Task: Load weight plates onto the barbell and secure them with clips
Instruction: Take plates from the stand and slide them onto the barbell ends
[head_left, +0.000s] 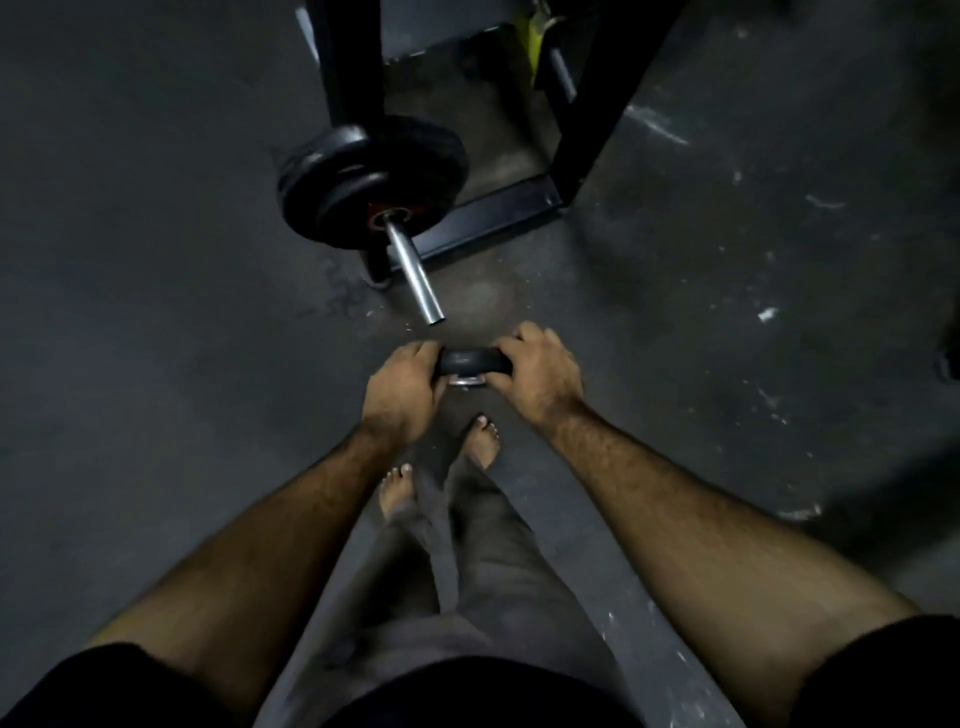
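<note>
- a small black weight plate (471, 360) is held edge-up between both hands, the left hand (404, 392) gripping its left side and the right hand (537, 373) its right side, fingers curled over the rim.
- the plate sits just short of the open tip of the barbell sleeve (415, 278), which points toward the hands.
- farther up the sleeve, black plates (363, 182) are already loaded.
- a black rack frame (498, 218) stands behind them on the dark floor (156, 312).
- 2 bare feet (480, 439) show below the hands; nothing lies between plate and sleeve tip.
</note>
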